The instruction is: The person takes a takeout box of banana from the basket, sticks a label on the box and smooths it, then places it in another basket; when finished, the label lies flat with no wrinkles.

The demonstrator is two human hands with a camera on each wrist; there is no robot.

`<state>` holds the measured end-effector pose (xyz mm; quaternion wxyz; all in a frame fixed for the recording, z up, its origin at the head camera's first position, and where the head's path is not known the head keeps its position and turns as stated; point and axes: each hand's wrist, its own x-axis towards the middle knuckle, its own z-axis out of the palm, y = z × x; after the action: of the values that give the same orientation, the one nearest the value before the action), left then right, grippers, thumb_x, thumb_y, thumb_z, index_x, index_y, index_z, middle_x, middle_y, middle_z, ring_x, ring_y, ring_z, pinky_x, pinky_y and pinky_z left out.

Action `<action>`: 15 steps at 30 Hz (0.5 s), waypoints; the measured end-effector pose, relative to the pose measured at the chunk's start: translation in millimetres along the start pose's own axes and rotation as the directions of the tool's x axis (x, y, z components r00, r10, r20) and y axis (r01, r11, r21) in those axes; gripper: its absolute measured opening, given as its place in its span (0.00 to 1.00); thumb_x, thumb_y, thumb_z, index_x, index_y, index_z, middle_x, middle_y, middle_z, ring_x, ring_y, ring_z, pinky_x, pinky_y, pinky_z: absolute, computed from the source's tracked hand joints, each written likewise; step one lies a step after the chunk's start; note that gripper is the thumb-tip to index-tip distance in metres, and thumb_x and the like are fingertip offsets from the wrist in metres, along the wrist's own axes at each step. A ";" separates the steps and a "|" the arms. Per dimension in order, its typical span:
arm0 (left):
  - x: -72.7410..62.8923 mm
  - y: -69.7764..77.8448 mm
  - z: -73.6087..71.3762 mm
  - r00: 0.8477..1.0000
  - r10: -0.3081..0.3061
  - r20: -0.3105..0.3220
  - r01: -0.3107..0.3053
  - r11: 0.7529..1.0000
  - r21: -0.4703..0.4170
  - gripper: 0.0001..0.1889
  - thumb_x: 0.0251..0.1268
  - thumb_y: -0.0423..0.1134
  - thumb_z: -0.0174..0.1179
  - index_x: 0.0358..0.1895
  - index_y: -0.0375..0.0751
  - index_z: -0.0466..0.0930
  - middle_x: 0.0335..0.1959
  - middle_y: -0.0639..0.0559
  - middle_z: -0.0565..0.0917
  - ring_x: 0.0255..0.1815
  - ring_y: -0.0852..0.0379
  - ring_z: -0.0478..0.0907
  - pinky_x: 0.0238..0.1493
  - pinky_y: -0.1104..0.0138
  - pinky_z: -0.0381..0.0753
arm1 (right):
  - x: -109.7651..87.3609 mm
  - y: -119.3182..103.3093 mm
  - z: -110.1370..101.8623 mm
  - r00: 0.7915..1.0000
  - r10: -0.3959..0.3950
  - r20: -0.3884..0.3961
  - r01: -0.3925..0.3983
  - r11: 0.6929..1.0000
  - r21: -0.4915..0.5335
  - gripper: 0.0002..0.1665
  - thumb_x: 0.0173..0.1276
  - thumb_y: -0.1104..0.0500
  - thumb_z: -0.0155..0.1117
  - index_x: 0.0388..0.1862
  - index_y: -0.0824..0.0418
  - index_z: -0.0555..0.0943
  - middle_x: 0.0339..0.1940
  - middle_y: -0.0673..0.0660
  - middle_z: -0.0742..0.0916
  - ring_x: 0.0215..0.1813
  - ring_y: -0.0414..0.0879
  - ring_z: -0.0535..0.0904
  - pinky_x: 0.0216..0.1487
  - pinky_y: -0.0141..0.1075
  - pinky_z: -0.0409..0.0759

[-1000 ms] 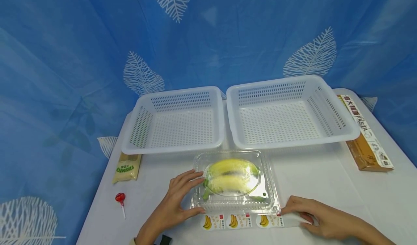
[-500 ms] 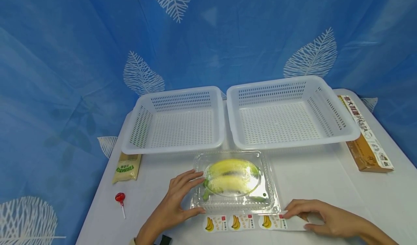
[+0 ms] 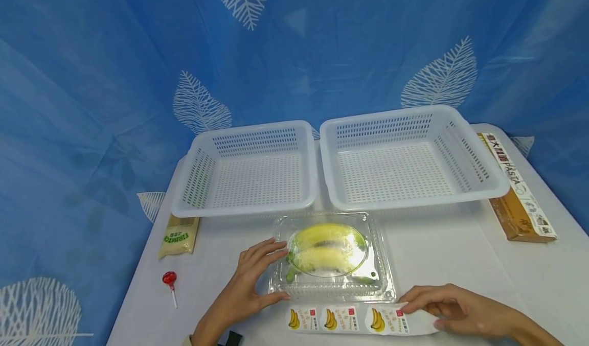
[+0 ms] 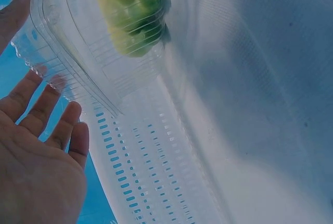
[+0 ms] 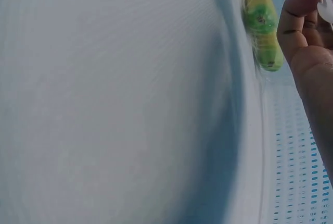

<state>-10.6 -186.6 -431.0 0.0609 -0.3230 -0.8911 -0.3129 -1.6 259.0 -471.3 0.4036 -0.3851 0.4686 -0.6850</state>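
Note:
A clear plastic clamshell box [image 3: 377, 264] holding bananas [image 3: 322, 256] lies in front of the baskets. My left hand [image 3: 250, 279] rests at its left side, fingertips and thumb touching the rim; in the left wrist view the fingers [image 4: 65, 125] are only slightly bent. Along the box's front edge runs a strip of banana stickers [image 3: 347, 319] on white backing. Its right end is pinched by my right hand [image 3: 465, 310], near the box's front right corner. In the right wrist view the right hand [image 5: 312, 52] has curled fingers, with a bit of white strip at the top.
Two white perforated baskets, the left basket [image 3: 257, 182] and the right basket [image 3: 395, 175], stand behind the box. A pasta box [image 3: 520, 192] lies at the right edge. On the left are a beige packet [image 3: 180, 237] and a red lollipop [image 3: 170, 279].
My right hand has drawn the sticker strip slightly toward me and a little right, away from the clamshell's front edge. The left hand and the clamshell have stayed in place.

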 end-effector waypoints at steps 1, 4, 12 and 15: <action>0.0 0.2 0.1 1.000 0.000 0.001 0.000 1.000 0.000 0.44 0.45 0.53 0.76 0.69 0.47 0.69 0.71 0.53 0.70 0.73 0.47 0.62 0.62 0.53 0.60 | 0.2 -0.7 0.9 1.000 -0.008 0.005 0.008 1.000 0.018 0.28 0.70 0.82 0.38 0.69 0.75 0.66 0.75 0.65 0.67 0.78 0.46 0.60 0.74 0.30 0.59; 0.4 0.7 -0.2 1.000 -0.001 0.003 0.001 1.000 -0.002 0.44 0.45 0.53 0.76 0.69 0.47 0.69 0.71 0.53 0.69 0.73 0.47 0.61 0.63 0.53 0.59 | 1.7 -4.0 3.5 0.999 -0.046 0.014 0.046 0.998 0.034 0.29 0.69 0.82 0.38 0.69 0.75 0.66 0.75 0.66 0.67 0.77 0.49 0.62 0.74 0.33 0.62; 2.9 3.0 -3.5 0.999 0.033 0.012 -0.033 0.999 -0.003 0.42 0.49 0.54 0.74 0.69 0.44 0.69 0.71 0.50 0.70 0.73 0.46 0.61 0.61 0.50 0.59 | 12.5 -25.0 1.9 0.994 -0.107 -0.008 0.106 0.994 -0.020 0.33 0.63 0.85 0.38 0.68 0.75 0.66 0.73 0.66 0.68 0.75 0.50 0.65 0.74 0.31 0.61; 6.4 6.3 -5.9 0.999 0.036 0.026 -0.035 0.999 -0.040 0.42 0.51 0.53 0.73 0.70 0.45 0.68 0.70 0.50 0.70 0.74 0.46 0.60 0.62 0.47 0.59 | 23.6 -33.1 -3.3 0.989 -0.147 0.005 0.147 0.986 -0.079 0.34 0.62 0.85 0.38 0.69 0.76 0.65 0.73 0.65 0.68 0.75 0.50 0.63 0.75 0.31 0.59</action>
<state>-12.3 -182.9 -421.1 0.0480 -0.3440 -0.8796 -0.3250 -19.9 246.3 -437.1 0.3364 -0.4339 0.4659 -0.6939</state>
